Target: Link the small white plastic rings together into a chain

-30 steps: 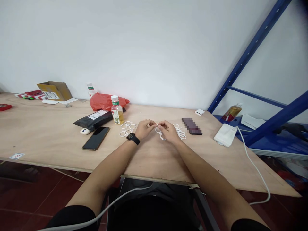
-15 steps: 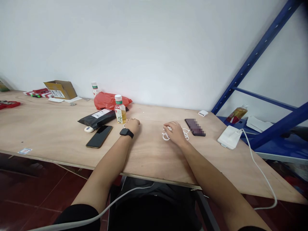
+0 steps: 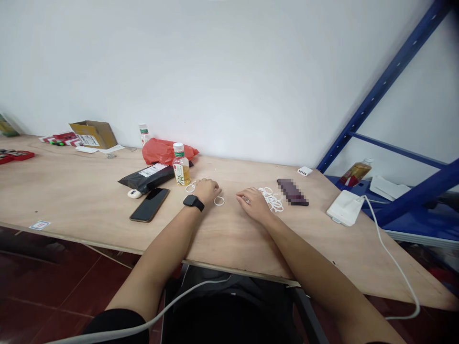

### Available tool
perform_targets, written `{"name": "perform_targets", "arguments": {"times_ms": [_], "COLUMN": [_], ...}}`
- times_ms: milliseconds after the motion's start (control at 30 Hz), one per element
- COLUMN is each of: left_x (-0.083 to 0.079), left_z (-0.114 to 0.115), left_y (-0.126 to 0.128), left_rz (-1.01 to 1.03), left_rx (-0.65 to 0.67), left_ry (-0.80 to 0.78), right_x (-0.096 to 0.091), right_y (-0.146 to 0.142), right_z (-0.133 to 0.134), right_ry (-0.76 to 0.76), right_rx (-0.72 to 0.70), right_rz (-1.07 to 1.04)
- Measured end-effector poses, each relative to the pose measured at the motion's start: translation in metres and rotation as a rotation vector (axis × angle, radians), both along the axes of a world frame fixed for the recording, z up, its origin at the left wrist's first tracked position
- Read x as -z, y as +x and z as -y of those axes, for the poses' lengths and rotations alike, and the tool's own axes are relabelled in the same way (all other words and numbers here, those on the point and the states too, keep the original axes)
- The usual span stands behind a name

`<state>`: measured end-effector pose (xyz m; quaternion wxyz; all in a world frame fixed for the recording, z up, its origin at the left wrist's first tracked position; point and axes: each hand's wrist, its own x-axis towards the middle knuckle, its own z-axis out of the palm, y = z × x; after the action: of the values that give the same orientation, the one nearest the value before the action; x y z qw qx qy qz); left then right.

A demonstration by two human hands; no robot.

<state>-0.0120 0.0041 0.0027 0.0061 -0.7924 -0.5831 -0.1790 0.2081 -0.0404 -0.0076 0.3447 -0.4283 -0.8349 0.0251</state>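
Observation:
My left hand [image 3: 207,191], with a black watch [image 3: 194,203] on the wrist, is low over the table with its fingers bent together. A thin white ring [image 3: 219,205] is at its fingertips and appears gripped there. Another white ring [image 3: 190,191] lies on the wood to the left of this hand. Facing it, my right hand [image 3: 251,203] has its fingers curled and thumb drawn in. A small white bit shows between them, too little to name. A pile of several white rings [image 3: 275,204] lies just right of that hand, partly covered by it.
Left of my hands are a drink bottle [image 3: 181,174], a black parcel [image 3: 141,179], a red bag [image 3: 158,152], a white case [image 3: 134,194] and a dark phone [image 3: 149,205]. On the right are another phone [image 3: 292,192], a white power bank [image 3: 344,208] with cable and a blue frame [image 3: 380,86].
My left hand has moved right, uncovering the ring at its left; a ring now shows at its fingertips. The right hand has shifted left, off the pile, so more rings show.

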Motion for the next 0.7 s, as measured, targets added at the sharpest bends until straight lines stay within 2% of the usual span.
{"name": "perform_targets", "arguments": {"times_ms": [133,233,367,500,600,700], "left_x": [0.001,0.005,0.006,0.0,-0.004,-0.003], "left_z": [0.002,0.002,0.003,0.009,0.014,0.016], "left_y": [-0.001,0.001,0.006,0.016,0.023,0.026], "left_rz": [-0.095,-0.093,0.027,0.213,0.321,0.397], "left_rx": [-0.057,-0.074,0.018,0.171,0.249,0.271], "left_ry": [-0.16,-0.189,-0.072,0.082,0.149,0.206], "right_x": [0.002,0.003,0.0,-0.006,-0.01,-0.011], "right_y": [0.001,0.002,0.001,-0.004,-0.011,-0.017], "right_z": [0.0,0.001,0.003,0.001,-0.003,-0.008], "right_ry": [-0.013,-0.01,0.006,0.011,-0.063,-0.173], "right_rx": [0.007,0.005,-0.039,-0.027,-0.009,0.021], "right_rz": [0.0,-0.007,0.005,-0.013,-0.081,-0.184]}}
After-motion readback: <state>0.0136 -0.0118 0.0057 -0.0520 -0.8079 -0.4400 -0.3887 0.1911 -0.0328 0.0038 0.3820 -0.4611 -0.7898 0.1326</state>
